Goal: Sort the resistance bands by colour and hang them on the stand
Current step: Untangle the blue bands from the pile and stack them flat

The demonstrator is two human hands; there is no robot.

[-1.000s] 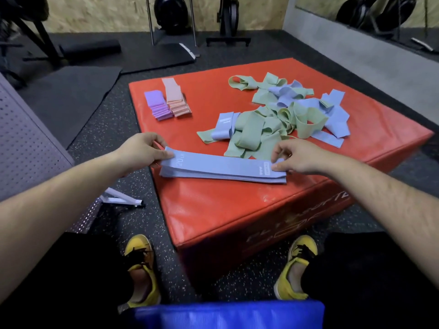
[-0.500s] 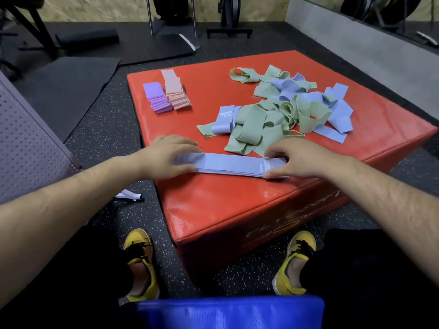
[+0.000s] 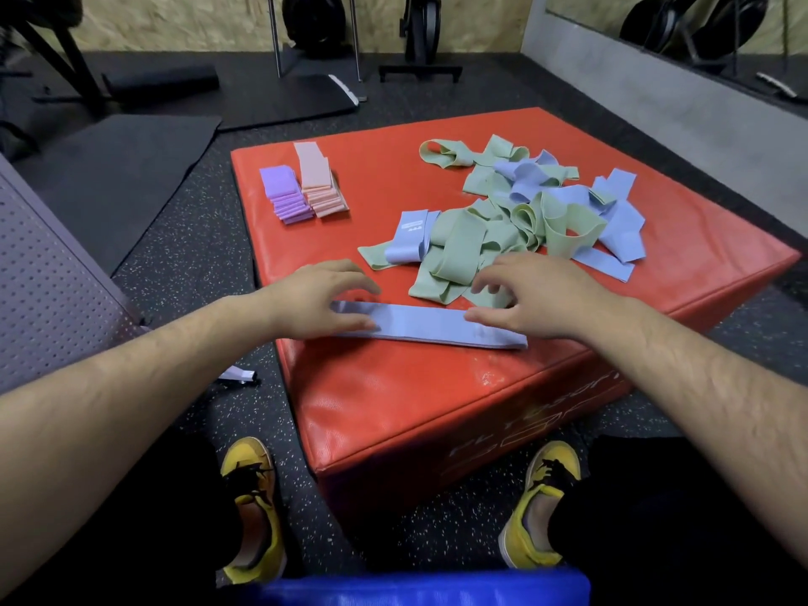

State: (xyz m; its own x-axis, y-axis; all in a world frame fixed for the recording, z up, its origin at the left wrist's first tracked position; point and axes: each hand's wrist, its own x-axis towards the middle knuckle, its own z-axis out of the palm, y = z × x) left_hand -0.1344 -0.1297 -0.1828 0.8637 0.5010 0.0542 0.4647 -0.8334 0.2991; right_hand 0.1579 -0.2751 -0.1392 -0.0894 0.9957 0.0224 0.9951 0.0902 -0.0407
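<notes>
Your left hand (image 3: 312,299) grips nothing. Its fingers are spread and arched, and the thumb lies on the left end of the blue band (image 3: 422,323). Your right hand (image 3: 540,295) is the same, with fingers loose and raised and the thumb touching the band's right part. Half a second ago both hands pressed the band flat; now the fingers have lifted. The band lies flat near the front edge of the red box (image 3: 437,395), in the same place. Behind it, the green and blue pile (image 3: 503,220), purple stack (image 3: 284,194) and pink stack (image 3: 319,181) are unchanged.
</notes>
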